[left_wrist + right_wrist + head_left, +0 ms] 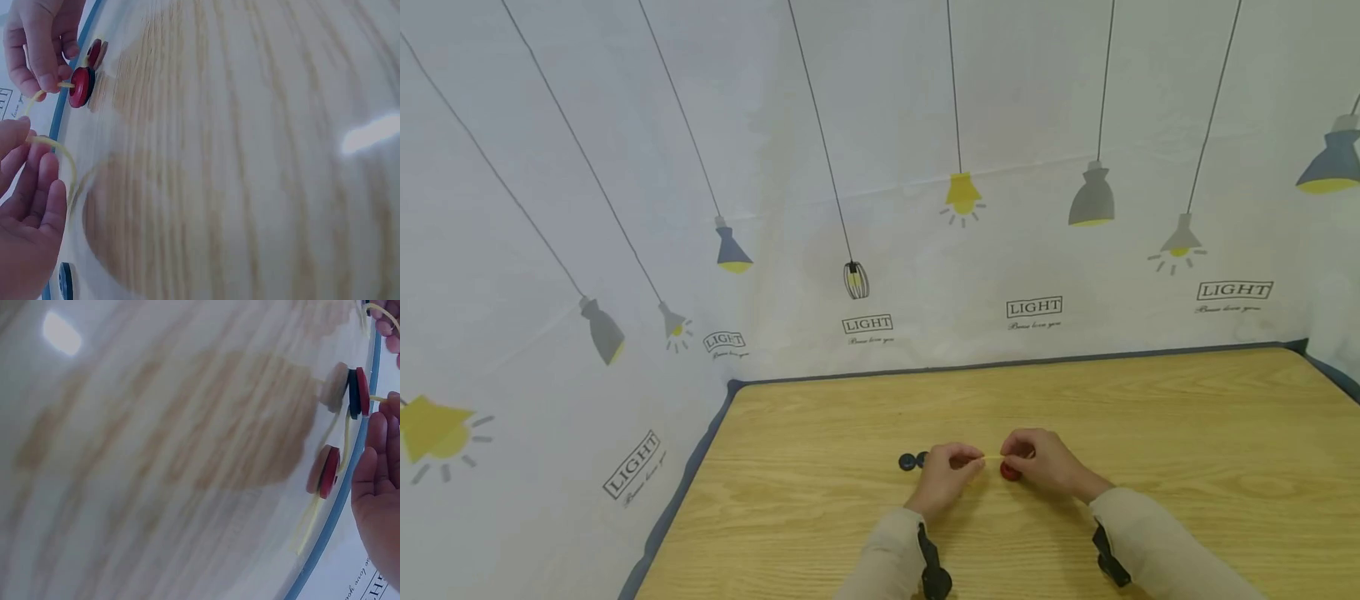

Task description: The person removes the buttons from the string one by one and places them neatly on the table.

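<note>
My left hand (946, 479) pinches a thin yellow string (64, 150) between thumb and fingertips. Across from it, my right hand (1041, 462) pinches the same string, which spans the short gap between both hands. Right below the right fingertips is a round red disc (80, 87) with a dark back, like a large button, and the string comes out of its face. A second red disc (329, 472) lies near it, also on the string, whose loose tail trails past it over the table. Two dark discs (907, 462) lie beside the left hand, one partly hidden behind it.
The hands work over a wood-grain table (820, 517) with a dark blue border (688, 467). White cloth walls (910, 250) printed with hanging lamps rise behind and to the left. A black band (930, 554) sits on each sleeved wrist.
</note>
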`<action>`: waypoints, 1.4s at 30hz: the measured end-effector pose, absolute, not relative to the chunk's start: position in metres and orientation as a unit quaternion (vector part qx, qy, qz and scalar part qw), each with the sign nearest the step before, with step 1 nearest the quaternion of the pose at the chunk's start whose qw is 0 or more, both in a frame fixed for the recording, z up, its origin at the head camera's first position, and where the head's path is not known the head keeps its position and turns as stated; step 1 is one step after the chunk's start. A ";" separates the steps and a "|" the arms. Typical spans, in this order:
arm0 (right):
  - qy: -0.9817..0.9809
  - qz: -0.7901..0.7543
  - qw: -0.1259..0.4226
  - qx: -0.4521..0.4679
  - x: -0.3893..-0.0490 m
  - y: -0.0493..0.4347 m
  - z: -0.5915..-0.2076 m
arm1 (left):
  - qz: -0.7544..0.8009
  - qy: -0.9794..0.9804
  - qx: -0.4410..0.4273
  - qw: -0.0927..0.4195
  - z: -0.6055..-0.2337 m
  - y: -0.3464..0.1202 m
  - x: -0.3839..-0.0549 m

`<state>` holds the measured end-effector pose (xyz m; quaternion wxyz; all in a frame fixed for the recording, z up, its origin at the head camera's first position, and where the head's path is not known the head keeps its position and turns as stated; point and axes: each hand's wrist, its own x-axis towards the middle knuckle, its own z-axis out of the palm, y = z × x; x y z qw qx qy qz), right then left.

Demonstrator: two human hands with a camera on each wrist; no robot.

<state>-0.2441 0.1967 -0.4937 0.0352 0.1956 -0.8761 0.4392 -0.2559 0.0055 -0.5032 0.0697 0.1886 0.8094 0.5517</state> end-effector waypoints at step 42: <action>-0.886 0.400 -0.006 0.234 -0.240 0.196 -0.494 | 0.555 0.817 0.158 -0.002 -0.506 0.027 -0.247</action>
